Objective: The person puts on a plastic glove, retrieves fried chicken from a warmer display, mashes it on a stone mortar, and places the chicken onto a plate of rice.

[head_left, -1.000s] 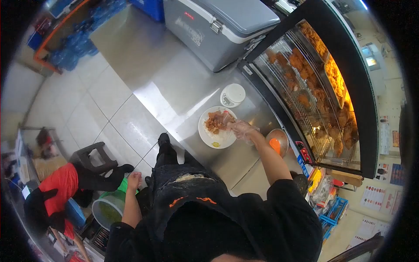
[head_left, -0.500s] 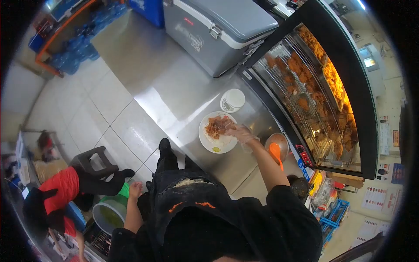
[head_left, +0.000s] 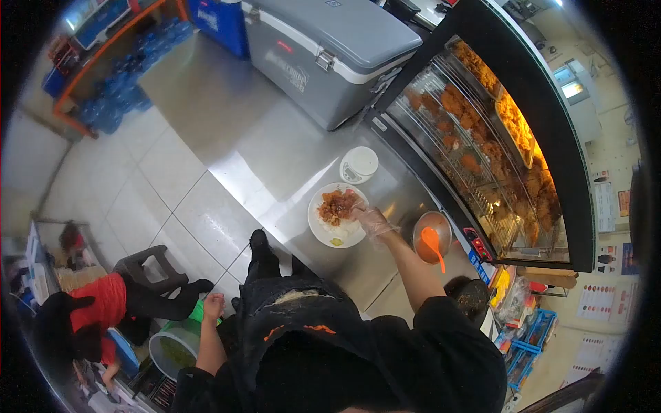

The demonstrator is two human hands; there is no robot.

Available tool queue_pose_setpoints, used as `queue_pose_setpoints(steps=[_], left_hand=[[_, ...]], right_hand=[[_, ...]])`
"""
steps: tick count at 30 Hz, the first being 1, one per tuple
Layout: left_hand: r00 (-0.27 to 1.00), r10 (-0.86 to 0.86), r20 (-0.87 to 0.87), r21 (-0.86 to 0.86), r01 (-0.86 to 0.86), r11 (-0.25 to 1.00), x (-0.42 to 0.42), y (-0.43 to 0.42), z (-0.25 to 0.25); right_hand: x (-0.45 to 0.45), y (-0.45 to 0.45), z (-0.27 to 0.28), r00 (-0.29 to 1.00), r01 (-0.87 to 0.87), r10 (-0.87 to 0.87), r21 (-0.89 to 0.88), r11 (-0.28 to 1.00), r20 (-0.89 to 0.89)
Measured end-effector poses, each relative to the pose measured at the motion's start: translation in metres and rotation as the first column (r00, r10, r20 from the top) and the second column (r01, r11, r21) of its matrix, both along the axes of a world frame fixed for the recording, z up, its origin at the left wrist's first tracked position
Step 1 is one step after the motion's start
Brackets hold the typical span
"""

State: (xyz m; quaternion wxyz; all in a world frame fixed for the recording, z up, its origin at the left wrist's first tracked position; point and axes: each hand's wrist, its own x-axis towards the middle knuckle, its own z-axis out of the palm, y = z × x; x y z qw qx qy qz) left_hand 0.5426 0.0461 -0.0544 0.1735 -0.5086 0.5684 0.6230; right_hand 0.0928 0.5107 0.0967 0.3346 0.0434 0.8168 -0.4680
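Note:
A white plate (head_left: 318,230) with a yellow-green mark on its rim lies on the steel counter. On it are brown chopped pieces of food (head_left: 336,205) beside some white food that looks like rice (head_left: 350,228). My right hand (head_left: 372,221), in a clear plastic glove, reaches over the plate's right side with its fingers drawn together at the brown pieces; what is between the fingertips is too small to tell. My left hand (head_left: 214,305) hangs low beside my body, away from the counter, fingers curled in, nothing visible in it.
A white kitchen scale (head_left: 359,164) stands behind the plate. To the right is a metal bowl (head_left: 421,241) with an orange spoon (head_left: 432,241). A glass warming cabinet (head_left: 475,138) and grey cooler (head_left: 303,69) border the counter. At left a person in red (head_left: 100,303) bends near a green bucket (head_left: 173,347).
The view has shifted slightly, so the counter's things sit a little further left. My right hand stays at the food on the plate. The person in red has moved an arm.

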Motion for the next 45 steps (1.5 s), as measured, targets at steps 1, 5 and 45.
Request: queue_pose_setpoints(steps=[1, 5, 45], left_hand=[[1.000, 0.001, -0.001, -0.002, -0.001, 1.000, 0.002, 0.001, -0.001], [1.000, 0.004, -0.027, -0.043, -0.006, 0.999, 0.007, 0.008, 0.000], [0.978, -0.134, 0.162, 0.272, 0.087, 0.958, -0.014, -0.174, -0.011]], right_hand=[[0.001, -0.002, -0.004, 1.000, 0.009, -0.009, 0.003, 1.000, -0.030], [0.012, -0.015, -0.019, 0.988, 0.098, -0.110, -0.105, 0.990, -0.110], [0.028, -0.248, 0.084, 0.896, 0.361, -0.396, -0.191, 0.913, -0.199]])
